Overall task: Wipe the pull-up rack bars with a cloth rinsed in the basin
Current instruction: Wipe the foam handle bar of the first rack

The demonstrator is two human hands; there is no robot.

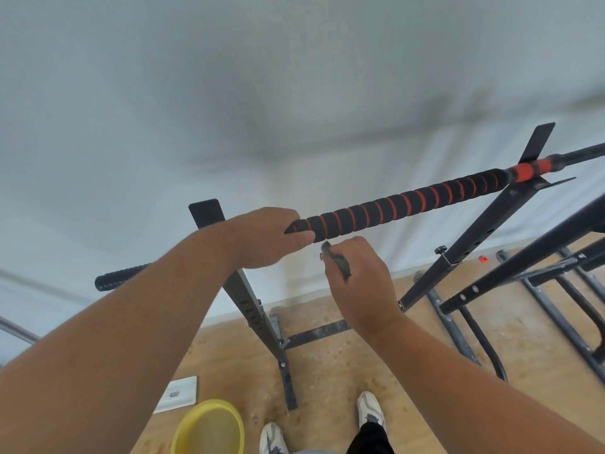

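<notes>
The small dark grey-green cloth (pixel 337 262), bunched in the right hand (pixel 357 283) just under the black foam-wrapped top bar with orange spiral stripes (pixel 402 201), looks limp and light, best wrapped round the bar; the rigid bar's foam likely gives slightly. The left hand (pixel 265 237) curls round the bar's left part. The yellow plastic basin (pixel 209 427) sits on the floor below

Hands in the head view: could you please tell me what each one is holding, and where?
Left hand grips the padded bar near its left end. Right hand holds a bunched dark cloth, just below it.
</notes>
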